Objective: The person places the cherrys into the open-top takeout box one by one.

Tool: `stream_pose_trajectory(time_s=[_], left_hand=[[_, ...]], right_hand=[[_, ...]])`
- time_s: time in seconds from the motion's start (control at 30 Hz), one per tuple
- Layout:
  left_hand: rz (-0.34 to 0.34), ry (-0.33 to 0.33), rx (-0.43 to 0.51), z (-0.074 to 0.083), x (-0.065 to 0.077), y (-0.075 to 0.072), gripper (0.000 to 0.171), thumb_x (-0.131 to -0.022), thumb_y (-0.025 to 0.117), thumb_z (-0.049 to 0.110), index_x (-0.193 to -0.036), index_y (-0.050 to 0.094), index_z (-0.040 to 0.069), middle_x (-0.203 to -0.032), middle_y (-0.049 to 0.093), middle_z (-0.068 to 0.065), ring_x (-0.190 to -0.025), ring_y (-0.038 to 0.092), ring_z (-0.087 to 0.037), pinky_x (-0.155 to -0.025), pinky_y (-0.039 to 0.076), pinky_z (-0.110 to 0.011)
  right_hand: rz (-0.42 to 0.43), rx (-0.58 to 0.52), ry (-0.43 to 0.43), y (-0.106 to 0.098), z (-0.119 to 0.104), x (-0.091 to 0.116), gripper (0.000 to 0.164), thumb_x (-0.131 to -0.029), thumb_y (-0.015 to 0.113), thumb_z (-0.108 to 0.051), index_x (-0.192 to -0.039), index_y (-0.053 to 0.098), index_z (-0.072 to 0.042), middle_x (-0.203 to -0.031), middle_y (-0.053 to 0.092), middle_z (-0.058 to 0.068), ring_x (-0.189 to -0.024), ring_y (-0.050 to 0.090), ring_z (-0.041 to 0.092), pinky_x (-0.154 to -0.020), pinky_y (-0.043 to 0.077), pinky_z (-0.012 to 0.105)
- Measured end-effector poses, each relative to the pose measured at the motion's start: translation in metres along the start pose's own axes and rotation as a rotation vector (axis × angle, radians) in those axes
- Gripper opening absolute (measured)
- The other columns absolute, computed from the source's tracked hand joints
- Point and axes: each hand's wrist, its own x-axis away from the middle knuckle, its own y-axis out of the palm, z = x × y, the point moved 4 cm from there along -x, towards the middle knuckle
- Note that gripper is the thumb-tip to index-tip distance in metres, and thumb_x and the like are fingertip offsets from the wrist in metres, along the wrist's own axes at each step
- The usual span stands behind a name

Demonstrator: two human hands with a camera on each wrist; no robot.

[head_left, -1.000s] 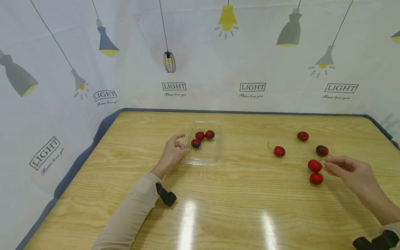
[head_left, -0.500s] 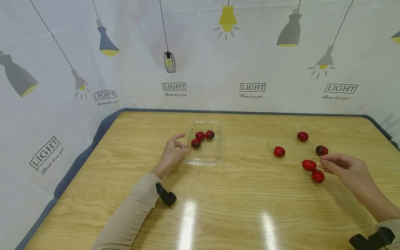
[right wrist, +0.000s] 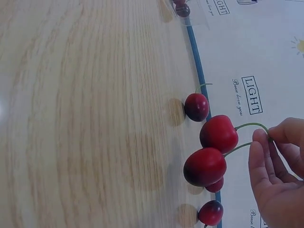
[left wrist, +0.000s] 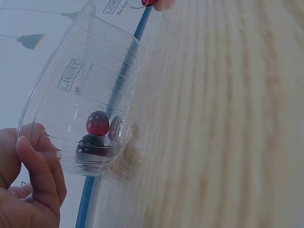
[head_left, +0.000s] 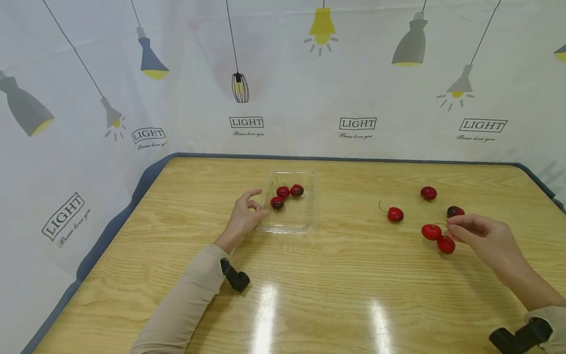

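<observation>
In the head view my left hand [head_left: 242, 214] pinches the left rim of a clear plastic container [head_left: 301, 216]. Inside the container lie 3 dark red cherries [head_left: 277, 202], toward its back left. My right hand [head_left: 488, 241] pinches the green stems of a pair of red cherries [head_left: 431, 232] between thumb and fingertips. Both fruits hang from it above the table, as the right wrist view shows with the nearer cherry [right wrist: 204, 166] overlapping the other. In the left wrist view the thumb and fingers [left wrist: 40, 168] are at the container's rim.
Three loose cherries lie on the wooden table [head_left: 345, 275] at the right: one with a stem [head_left: 395, 214], one farther back [head_left: 428, 193], and a darker one [head_left: 455, 212] just behind my right hand. A lamp-printed cloth [head_left: 300, 98] stands along the table's back and sides.
My right hand has moved left and slightly away from me, lifting the two cherries by their stems. My left hand and the container have stayed put.
</observation>
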Motion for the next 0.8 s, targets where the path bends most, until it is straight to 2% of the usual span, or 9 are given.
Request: stream_pose_trajectory(time_s=[0.2,0.3,0.57,0.8], left_hand=[[0.017,0.002,-0.009,-0.013,-0.009,0.0,0.059,-0.076,0.056,-0.002,-0.131,0.037,0.007,-0.063,0.044,-0.003,-0.039,0.035,-0.008,-0.037,0.034,-0.023],[0.024,0.011,-0.017,-0.014,-0.009,0.001,0.058,-0.076,0.056,-0.001,-0.131,0.038,0.008,-0.063,0.044,-0.003,-0.039,0.035,-0.009,-0.037,0.034,-0.022],[0.021,0.005,-0.016,-0.015,-0.01,0.001,0.059,-0.076,0.056,-0.001,-0.131,0.038,0.008,-0.065,0.045,-0.003,-0.041,0.035,-0.009,-0.037,0.034,-0.023],[0.022,0.01,-0.018,-0.015,-0.01,0.001,0.059,-0.075,0.056,-0.001,-0.131,0.037,0.006,-0.064,0.044,-0.003,-0.04,0.035,-0.009,-0.037,0.034,-0.023]], right_hand=[[-0.007,0.059,0.006,0.003,0.002,-0.006,0.045,-0.082,0.054,-0.046,-0.114,0.056,-0.015,-0.104,0.059,-0.007,-0.085,0.056,-0.003,-0.065,0.047,0.016],[-0.001,0.096,0.003,0.004,0.003,-0.008,0.045,-0.08,0.054,-0.048,-0.113,0.057,-0.018,-0.105,0.059,-0.006,-0.085,0.055,-0.003,-0.065,0.046,0.016],[0.0,0.097,-0.023,0.008,0.0,-0.012,0.043,-0.079,0.057,-0.047,-0.112,0.057,-0.019,-0.105,0.059,-0.002,-0.086,0.055,-0.001,-0.066,0.047,0.015],[0.021,0.106,-0.09,0.012,-0.011,-0.015,0.038,-0.078,0.06,-0.044,-0.106,0.06,-0.019,-0.1,0.061,0.0,-0.082,0.057,0.003,-0.064,0.047,0.016]])
